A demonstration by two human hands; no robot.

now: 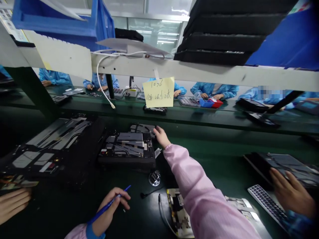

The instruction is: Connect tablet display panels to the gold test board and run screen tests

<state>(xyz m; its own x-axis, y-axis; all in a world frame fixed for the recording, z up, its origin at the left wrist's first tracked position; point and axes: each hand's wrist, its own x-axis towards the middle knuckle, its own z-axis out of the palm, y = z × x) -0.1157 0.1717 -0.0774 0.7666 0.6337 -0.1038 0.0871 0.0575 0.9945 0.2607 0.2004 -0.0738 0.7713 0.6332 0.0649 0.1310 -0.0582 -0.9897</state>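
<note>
My left hand [109, 209] is closed around a blue pen [109, 204] near the front edge of the dark green bench. My right arm in a pink sleeve reaches forward; my right hand [161, 136] rests on the far right corner of an opened tablet [128, 147] with its boards and cables exposed. The fingers look curled over that edge. A small round metal part [154, 177] lies just in front of the tablet. A circuit board [178, 212] lies under my right forearm.
A larger opened device [50, 146] lies at left. Another person's hand [13, 202] shows at the left edge, another's hand [290, 192] at right on a tray [286, 166] beside a keypad [267, 202]. A yellow note [159, 92] hangs from the shelf. Workers in blue sit opposite.
</note>
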